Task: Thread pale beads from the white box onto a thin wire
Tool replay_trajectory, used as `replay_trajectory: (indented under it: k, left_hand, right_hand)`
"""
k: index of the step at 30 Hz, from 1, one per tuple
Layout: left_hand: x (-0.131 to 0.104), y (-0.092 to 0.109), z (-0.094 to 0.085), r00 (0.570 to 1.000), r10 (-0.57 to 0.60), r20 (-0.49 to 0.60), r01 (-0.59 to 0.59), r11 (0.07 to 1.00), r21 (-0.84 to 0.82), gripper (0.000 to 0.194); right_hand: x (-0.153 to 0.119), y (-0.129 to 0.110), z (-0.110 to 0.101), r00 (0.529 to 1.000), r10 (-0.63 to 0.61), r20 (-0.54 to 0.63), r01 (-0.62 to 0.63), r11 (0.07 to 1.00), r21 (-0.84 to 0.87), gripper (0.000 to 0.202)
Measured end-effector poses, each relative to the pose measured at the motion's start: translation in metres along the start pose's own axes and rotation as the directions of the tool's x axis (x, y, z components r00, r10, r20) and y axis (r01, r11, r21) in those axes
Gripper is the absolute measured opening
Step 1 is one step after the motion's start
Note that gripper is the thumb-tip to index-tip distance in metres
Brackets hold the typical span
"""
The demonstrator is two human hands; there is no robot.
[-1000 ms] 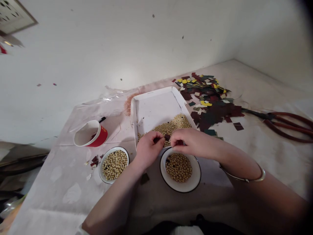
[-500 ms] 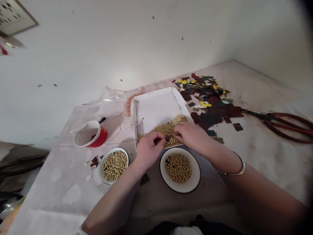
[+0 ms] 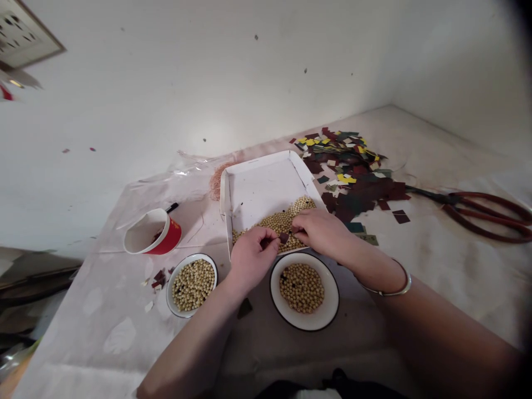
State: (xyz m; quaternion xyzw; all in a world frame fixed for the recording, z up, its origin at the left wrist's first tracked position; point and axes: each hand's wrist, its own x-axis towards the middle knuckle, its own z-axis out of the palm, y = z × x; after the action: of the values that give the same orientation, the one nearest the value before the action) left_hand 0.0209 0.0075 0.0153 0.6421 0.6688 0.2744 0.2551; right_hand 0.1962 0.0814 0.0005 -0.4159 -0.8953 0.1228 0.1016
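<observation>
My left hand point(image 3: 253, 254) pinches a small dark red square scrap point(image 3: 284, 238) between thumb and finger. Close on its right, my right hand point(image 3: 316, 227) has its fingertips pressed together beside the scrap; what they hold, if anything, is too small to make out. Both hands are over the near end of a shallow white tray point(image 3: 266, 183). Pale yellow round beads or beans point(image 3: 282, 220) lie heaped along that end. In front stand two white dark-rimmed dishes, a bowl point(image 3: 170, 299) on the left and a wider one point(image 3: 331, 296) on the right, each holding the same round pieces.
A red and white paper cup point(image 3: 170, 238) lies tilted at the left, beside a black pen point(image 3: 172, 207). Behind the tray's left corner is pink stringy material point(image 3: 216, 182). At right, coloured scraps point(image 3: 353, 194) are piled near large red-handled scissors point(image 3: 486, 213).
My right hand's fingertips have come slightly nearer the dark red scrap in my left hand. The whole view has shifted a little.
</observation>
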Motion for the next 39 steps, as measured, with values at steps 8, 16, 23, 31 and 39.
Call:
replay_trajectory:
  k: [8, 16, 23, 31, 39]
  left_hand:
    - [0.000, 0.001, 0.000, 1.000, -0.006, -0.003, 0.006, 1.000, 0.012, 0.011]
    - [0.001, -0.003, 0.000, 1.000, -0.021, -0.006, 0.021, 1.000, -0.023, 0.011]
    - [0.000, -0.003, -0.001, 1.000, 0.018, 0.004, -0.018, 0.999, -0.033, 0.011]
    - [0.000, -0.004, -0.002, 1.000, 0.006, 0.004, -0.006, 1.000, -0.009, 0.013]
    - [0.001, -0.003, -0.002, 1.000, -0.009, -0.009, 0.009, 1.000, -0.004, 0.013]
  right_hand:
    - [0.001, 0.003, 0.005, 1.000, 0.001, -0.017, 0.000, 0.999, 0.049, 0.009]
    - [-0.003, -0.007, -0.021, 0.999, 0.032, 0.038, -0.044, 0.929, 0.368, 0.008]
    - [-0.007, -0.025, -0.017, 0.984, -0.096, -0.148, 0.146, 0.914, 0.377, 0.009]
    - [-0.006, -0.031, -0.009, 0.964, -0.128, -0.233, 0.187, 0.949, 0.253, 0.012]
    - [-0.007, -0.031, -0.006, 0.967, -0.136, -0.215, 0.182, 0.960, 0.212, 0.009]
